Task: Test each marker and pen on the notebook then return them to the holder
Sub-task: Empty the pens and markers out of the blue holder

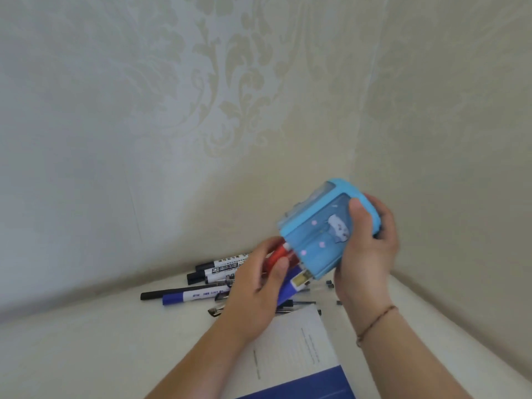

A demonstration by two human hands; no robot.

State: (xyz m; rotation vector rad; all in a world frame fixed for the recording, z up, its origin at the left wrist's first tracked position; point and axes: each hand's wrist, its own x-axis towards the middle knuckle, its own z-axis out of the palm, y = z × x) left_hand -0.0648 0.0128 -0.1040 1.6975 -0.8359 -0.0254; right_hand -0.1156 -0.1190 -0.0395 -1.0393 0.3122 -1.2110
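Blue holder [322,234], tipped mouth-down and gripped in the right hand [365,249] above the notebook [290,344], may dump its last markers as left-hand [259,286] fingers pinch the red marker [277,254].

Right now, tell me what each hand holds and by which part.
The right hand grips the blue holder, tipped, by its base end. The left hand pinches the red marker sticking from its mouth, at the marker's cap end.

left hand [256,286]: fingers curled, pinching, palm down | right hand [367,249]: raised, thumb and fingers clasped
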